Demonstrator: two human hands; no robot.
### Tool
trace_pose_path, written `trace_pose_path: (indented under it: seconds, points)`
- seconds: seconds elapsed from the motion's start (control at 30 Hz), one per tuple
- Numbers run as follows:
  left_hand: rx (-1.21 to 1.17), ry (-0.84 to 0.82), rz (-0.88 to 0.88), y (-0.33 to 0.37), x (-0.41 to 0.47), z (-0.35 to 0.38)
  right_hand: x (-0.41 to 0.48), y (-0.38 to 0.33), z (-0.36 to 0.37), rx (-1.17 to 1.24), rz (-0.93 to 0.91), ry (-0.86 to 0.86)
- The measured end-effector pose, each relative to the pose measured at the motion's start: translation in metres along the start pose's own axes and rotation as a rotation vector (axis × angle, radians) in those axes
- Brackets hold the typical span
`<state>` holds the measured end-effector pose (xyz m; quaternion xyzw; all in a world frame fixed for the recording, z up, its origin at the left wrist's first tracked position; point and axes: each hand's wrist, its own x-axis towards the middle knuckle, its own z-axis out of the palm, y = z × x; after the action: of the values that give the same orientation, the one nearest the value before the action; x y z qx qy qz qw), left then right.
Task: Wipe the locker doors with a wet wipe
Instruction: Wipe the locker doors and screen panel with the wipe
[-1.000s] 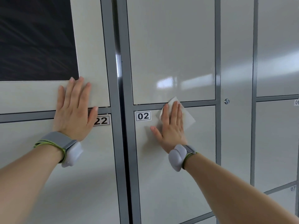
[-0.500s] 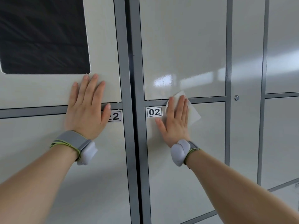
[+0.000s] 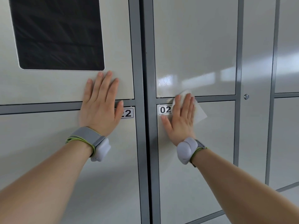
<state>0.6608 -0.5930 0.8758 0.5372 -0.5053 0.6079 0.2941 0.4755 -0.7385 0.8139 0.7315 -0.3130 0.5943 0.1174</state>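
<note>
Wet wipe [image 3: 200, 113] lies flat over the top edge of locker door 02 [image 3: 202, 159], pressed by the right hand [image 3: 181, 122] with fingers [image 3: 187, 105] straight and together; at 9 o'clock, the left hand [image 3: 101, 105] rests flat on the adjoining panel [image 3: 48, 88], fingers slightly apart.

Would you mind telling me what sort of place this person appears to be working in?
Probably a bank of storage or parcel lockers: glossy cream metal doors in grey frames, white number labels such as 02, a small round silver keyhole, and a dark rectangular screen in the left panel.
</note>
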Motion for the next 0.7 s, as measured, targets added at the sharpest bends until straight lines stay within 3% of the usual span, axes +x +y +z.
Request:
trace_pose_path:
  seconds: [0.23,0.47,0.7]
  points:
    - [-0.007,0.000,0.010,0.000,0.000,-0.001,-0.008,-0.012,0.006,-0.087,-0.302,-0.068]
    - [-0.003,0.017,0.014,-0.001,0.000,0.000,0.013,-0.017,0.005,-0.061,-0.174,0.033]
    - [-0.003,0.036,0.021,0.000,-0.001,0.001,0.000,-0.014,0.005,-0.123,-0.468,-0.053]
